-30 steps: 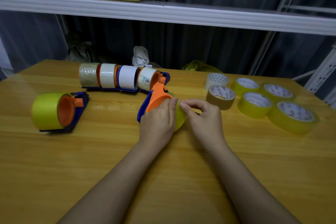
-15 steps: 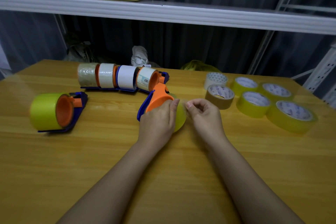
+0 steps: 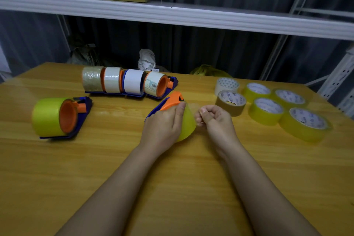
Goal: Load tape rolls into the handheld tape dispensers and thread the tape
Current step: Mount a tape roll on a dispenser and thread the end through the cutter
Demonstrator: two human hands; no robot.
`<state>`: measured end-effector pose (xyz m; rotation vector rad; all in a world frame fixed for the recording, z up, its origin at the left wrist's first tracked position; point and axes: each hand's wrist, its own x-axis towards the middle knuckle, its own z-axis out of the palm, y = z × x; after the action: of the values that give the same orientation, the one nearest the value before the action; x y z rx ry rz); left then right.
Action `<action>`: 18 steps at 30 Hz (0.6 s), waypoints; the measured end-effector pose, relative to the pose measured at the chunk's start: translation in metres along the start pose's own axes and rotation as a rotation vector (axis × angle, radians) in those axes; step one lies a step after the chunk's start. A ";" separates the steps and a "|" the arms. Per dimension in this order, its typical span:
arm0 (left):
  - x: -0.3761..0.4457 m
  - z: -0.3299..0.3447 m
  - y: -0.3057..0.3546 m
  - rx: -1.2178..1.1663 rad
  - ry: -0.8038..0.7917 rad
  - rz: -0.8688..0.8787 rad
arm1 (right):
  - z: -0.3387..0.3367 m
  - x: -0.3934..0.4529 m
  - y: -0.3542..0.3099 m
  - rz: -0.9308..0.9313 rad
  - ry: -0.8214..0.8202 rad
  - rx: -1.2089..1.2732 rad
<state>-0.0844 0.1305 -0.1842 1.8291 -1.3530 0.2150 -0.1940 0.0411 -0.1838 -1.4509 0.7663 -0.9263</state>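
At the table's middle lies a blue and orange tape dispenser [image 3: 172, 99] with a yellow tape roll [image 3: 186, 124] on it. My left hand [image 3: 162, 124] grips the roll and dispenser from above. Just right of the roll, my right hand [image 3: 214, 119] has its fingers curled and pinches the clear loose tape end [image 3: 194, 107] drawn out from the roll. A loaded dispenser with a yellow roll [image 3: 57, 117] lies at the left. Several loaded dispensers [image 3: 126, 82] stand in a row behind.
Several loose tape rolls sit at the right: a brown one [image 3: 230, 102], a white one [image 3: 226, 85] and yellow ones [image 3: 304, 123]. The wooden table [image 3: 172, 188] ends at a dark curtain. A white shelf [image 3: 172, 17] with cardboard boxes hangs overhead.
My right hand has pulled away from the roll to the right, curling its fingers and drawing the tape end out. The left hand has stayed on the roll.
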 end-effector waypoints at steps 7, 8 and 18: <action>0.004 -0.007 -0.004 -0.204 0.016 -0.104 | 0.002 -0.005 -0.009 -0.007 -0.067 0.106; 0.004 -0.008 -0.004 -0.204 0.014 -0.107 | 0.001 -0.006 -0.010 0.007 -0.079 0.107; 0.003 -0.008 -0.002 -0.195 0.014 -0.104 | 0.001 -0.007 -0.009 0.047 -0.145 0.079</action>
<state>-0.0786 0.1341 -0.1784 1.7245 -1.2211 0.0388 -0.1971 0.0481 -0.1761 -1.4083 0.6468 -0.7970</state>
